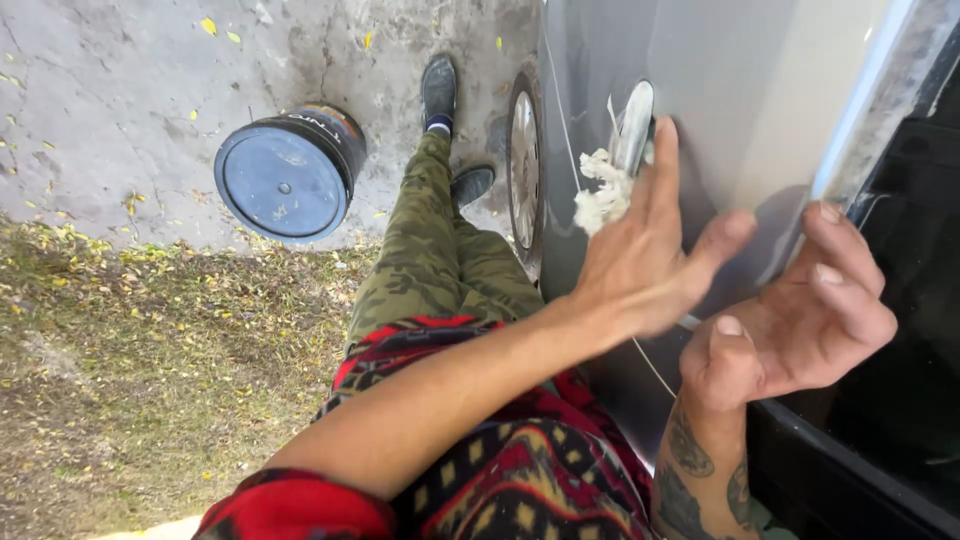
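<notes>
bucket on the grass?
No. The blue-lidded bucket lies on its side on the concrete, just past the edge of the grass.

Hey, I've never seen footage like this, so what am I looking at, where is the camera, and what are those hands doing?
This is one picture from a camera worn on a person's head, looking down along their own body. There is no machine, only two bare hands. The left hand presses a white fluffy wad of cloth against the grey car door, right beside the chrome door handle. The right hand, on a tattooed forearm, is empty and rests near the lower edge of the car window. Below you see camouflage trousers, dark shoes, the car wheel, and a dark bucket on the concrete ground beside grass.
</notes>
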